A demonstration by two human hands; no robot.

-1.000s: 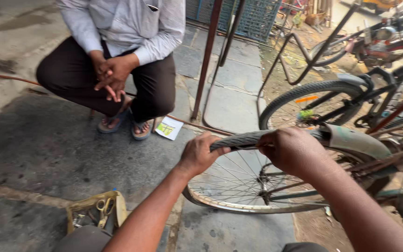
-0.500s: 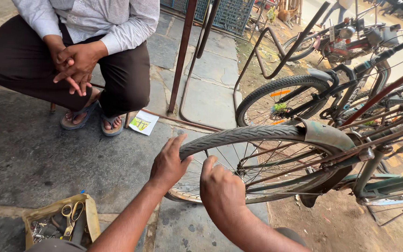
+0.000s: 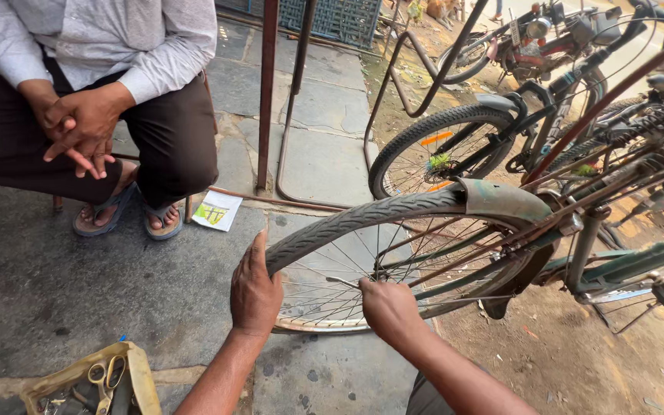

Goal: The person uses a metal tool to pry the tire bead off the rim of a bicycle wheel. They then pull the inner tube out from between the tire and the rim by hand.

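A bicycle wheel with a grey tyre (image 3: 363,217) and a worn mudguard (image 3: 501,201) stands in front of me. My left hand (image 3: 255,288) presses flat against the tyre's near side, thumb up along the tread. My right hand (image 3: 388,309) is closed around the spokes and rim inside the wheel, fingers curled on a thin metal part (image 3: 341,281). The rim (image 3: 313,324) shows below between my two hands.
A person (image 3: 86,100) sits at the left with clasped hands and sandalled feet. A paper card (image 3: 217,209) lies on the pavement. A yellow tool tray (image 3: 94,380) with scissors is at the lower left. More bicycles (image 3: 455,138) and metal posts (image 3: 268,92) stand behind.
My right hand has dropped from the top of the tyre to the spokes inside the wheel. My left hand slid lower along the tyre. The view has shifted rightwards.
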